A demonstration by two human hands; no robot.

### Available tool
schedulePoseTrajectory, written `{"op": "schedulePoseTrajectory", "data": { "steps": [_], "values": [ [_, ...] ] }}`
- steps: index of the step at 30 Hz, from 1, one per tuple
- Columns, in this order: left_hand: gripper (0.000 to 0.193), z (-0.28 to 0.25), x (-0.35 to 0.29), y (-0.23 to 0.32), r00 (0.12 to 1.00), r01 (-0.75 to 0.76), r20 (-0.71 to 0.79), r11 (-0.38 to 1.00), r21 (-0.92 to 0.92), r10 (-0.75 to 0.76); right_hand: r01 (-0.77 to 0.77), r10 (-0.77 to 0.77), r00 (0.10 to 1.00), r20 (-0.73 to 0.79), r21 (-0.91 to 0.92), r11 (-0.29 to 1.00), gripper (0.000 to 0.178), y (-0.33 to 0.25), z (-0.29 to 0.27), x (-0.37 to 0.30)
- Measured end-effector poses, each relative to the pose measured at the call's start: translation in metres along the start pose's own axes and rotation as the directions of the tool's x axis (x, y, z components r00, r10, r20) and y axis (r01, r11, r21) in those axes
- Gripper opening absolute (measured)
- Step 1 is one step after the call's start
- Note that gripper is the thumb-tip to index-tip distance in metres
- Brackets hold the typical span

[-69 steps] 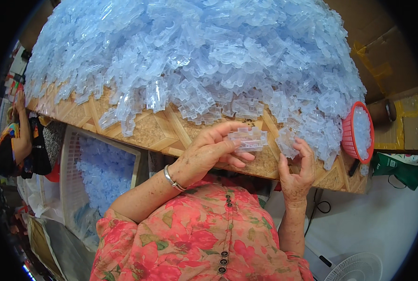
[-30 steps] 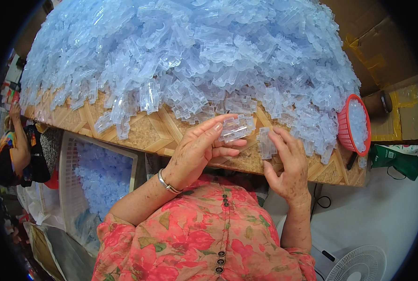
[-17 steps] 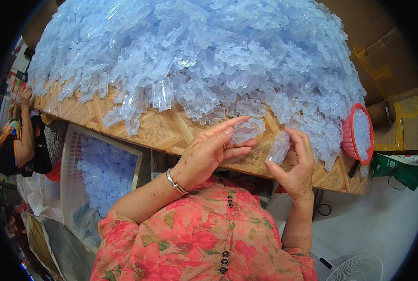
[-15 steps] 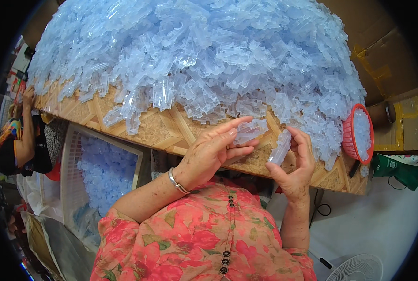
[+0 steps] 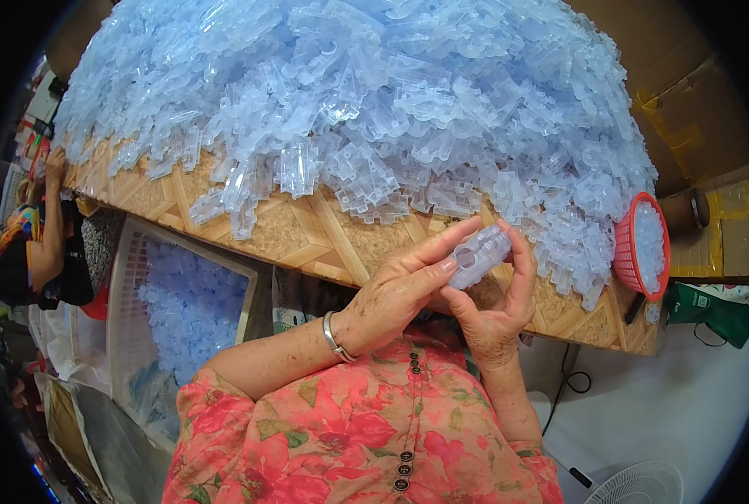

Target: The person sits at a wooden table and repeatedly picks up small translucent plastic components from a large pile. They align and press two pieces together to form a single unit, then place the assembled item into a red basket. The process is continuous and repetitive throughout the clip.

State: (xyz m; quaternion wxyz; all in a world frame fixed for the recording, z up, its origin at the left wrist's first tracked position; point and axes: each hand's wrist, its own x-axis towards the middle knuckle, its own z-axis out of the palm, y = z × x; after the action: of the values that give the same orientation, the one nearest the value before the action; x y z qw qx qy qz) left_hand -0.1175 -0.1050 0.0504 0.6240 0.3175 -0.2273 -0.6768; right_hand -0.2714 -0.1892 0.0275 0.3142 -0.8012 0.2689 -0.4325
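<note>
Just in front of the table's near edge, a clear plastic housing part (image 5: 481, 256) with a round opening at one end is held between both hands. My left hand (image 5: 404, 290), a silver bangle on its wrist, pinches the end with the opening between thumb and fingers. The far end sits in the curled fingers and thumb of my right hand (image 5: 496, 315). Whether the two pieces are locked together or only pressed side by side I cannot tell. Beyond my hands spreads a large heap of similar clear bluish plastic parts (image 5: 374, 101) on the wood-patterned table (image 5: 307, 231).
A red basket (image 5: 630, 244) of clear parts stands at the table's right end, near a dark green bag (image 5: 710, 312). To the lower left is a white crate (image 5: 126, 311) holding more parts. Another person (image 5: 42, 252) is at the far left. A fan (image 5: 643, 483) stands lower right.
My hands, apart before with one clear piece in each, have come together. The pieces now meet between my fingers, and my right hand has moved left.
</note>
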Motion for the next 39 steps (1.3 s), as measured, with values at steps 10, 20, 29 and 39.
{"op": "schedulePoseTrajectory", "data": {
  "steps": [10, 20, 29, 39],
  "values": [
    [0.053, 0.000, 0.001, -0.005, 0.998, -0.062, 0.019, 0.997, 0.050, 0.061, -0.029, 0.027, 0.999, 0.018, 0.082, 0.996, 0.094, 0.002, 0.001, -0.004],
    [0.053, -0.004, 0.001, -0.009, 0.999, -0.038, 0.035, 0.996, 0.084, 0.036, -0.033, 0.031, 0.999, 0.021, 0.102, 0.994, 0.093, 0.001, 0.003, -0.004],
    [0.051, -0.005, -0.001, -0.017, 0.995, -0.099, 0.029, 0.981, 0.168, 0.096, -0.048, 0.048, 0.999, 0.003, 0.197, 0.979, 0.090, 0.003, 0.011, -0.010],
    [0.053, -0.004, 0.001, -0.022, 0.984, -0.175, 0.063, 0.971, 0.165, 0.167, 0.077, -0.055, 0.996, -0.076, 0.310, 0.947, 0.090, 0.017, 0.019, -0.018]
  ]
}}
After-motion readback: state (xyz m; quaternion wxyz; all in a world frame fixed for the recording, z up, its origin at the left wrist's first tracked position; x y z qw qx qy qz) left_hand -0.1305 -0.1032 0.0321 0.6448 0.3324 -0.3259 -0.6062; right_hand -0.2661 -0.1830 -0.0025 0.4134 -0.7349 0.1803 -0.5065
